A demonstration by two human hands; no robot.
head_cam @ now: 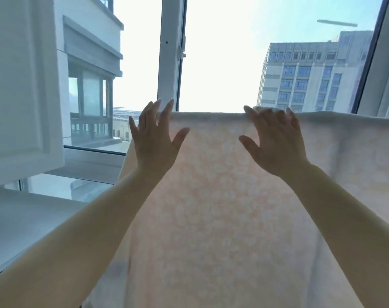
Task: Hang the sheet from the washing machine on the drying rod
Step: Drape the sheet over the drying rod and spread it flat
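Both your hands, the left hand (154, 138) and the right hand (275, 138), were spread flat on the sheet (211, 196), which already hung over the hidden drying rod, so only smoothing seemed left.

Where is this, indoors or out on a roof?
Probably an enclosed balcony or laundry nook high in an apartment block: a sheet hangs before a window frame, with a tall building outside.

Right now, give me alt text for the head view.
A pale, faintly patterned fabric sheet hangs folded over a hidden rod at a window. The left hand is open at its left edge; the right hand rests on its top fold.
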